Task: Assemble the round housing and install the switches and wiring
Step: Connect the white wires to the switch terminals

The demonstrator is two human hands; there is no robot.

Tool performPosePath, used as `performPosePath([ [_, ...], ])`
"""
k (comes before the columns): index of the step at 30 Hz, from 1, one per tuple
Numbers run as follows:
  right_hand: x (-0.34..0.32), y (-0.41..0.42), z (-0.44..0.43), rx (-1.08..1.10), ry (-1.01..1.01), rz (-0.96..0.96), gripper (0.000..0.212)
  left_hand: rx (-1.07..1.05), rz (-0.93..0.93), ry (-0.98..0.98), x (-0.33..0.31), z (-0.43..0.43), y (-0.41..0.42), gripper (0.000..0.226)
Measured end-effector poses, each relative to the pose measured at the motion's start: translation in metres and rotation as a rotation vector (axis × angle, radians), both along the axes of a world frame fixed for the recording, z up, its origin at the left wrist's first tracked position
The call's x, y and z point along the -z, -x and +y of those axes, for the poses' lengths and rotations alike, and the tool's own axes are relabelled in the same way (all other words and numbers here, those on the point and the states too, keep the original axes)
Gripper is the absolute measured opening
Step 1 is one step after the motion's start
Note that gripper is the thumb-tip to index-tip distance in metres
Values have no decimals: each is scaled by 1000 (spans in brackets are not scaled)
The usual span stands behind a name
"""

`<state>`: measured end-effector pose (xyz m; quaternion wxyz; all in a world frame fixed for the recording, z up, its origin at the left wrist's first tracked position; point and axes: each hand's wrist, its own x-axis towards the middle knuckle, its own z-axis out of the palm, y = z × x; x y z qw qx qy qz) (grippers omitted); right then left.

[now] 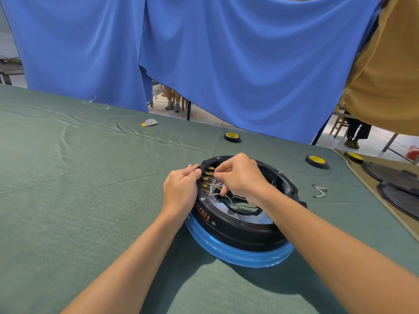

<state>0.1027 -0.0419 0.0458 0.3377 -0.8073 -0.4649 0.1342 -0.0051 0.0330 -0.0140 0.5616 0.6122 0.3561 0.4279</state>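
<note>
A round black housing with a blue lower ring lies on the green cloth in front of me. Brass switch terminals line its inner left wall, and white wires run below them. My left hand grips the housing's left rim from outside, fingers curled over the edge. My right hand reaches inside and pinches a wire end at the terminals; its fingertips hide the connector.
Two black tape rolls with yellow cores lie beyond the housing, a third at the right. A loose white wire lies to the right. Dark round covers sit at the right edge. A grey scrap lies farther back.
</note>
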Motion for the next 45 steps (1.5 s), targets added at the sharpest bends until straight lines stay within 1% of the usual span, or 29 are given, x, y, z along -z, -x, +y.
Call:
performPosePath([
  [5,1,0,-1,-24,-9,-11,11,-5,2,12,1,-1,0,56],
  [10,2,1,1,-25,-32,-61,12,-17,-6,1,0,-2,0,54],
  [16,8,3,7,-9,-38,-179,15,-32,-8,-2,1,-3,-1,54],
  [21,9,2,9,-37,-60,-196,14,-42,-16,-12,2,-4,-2,52],
  [26,5,0,7,-92,-34,-218,15,-42,-23,-17,1,-3,-2,46],
  [27,2,0,4,-108,-40,-228,16,-39,-27,-9,0,-2,-1,42],
  [29,-7,-6,-4,-105,-115,-279,17,-30,-47,8,2,-1,-2,27],
  [30,-12,-13,-10,-84,-176,-322,17,-36,-58,12,3,0,-2,20],
  [31,-17,-21,-18,-53,-236,-364,17,-48,-65,11,5,1,-3,17],
  [33,-22,-44,-38,35,-309,-433,16,-71,-81,20,8,0,-4,18],
  [35,-17,-75,-59,181,-360,-447,15,-72,-112,44,8,-1,-5,27],
  [37,-4,-110,-82,374,-384,-387,15,-75,-137,76,8,-2,-7,41],
  [38,5,-127,-92,456,-344,-359,17,-76,-146,88,8,-2,-7,44],
  [39,16,-143,-101,503,-252,-350,21,-72,-150,96,9,-2,-8,44],
  [41,40,-166,-114,494,-7,-358,34,-60,-154,107,10,-2,-9,43],
  [42,50,-174,-119,477,66,-369,36,-59,-155,109,11,-1,-9,43],
  [43,57,-179,-122,483,81,-372,32,-59,-160,110,12,0,-9,43],
  [45,64,-185,-122,561,11,-338,22,-65,-174,118,13,1,-11,42],
])
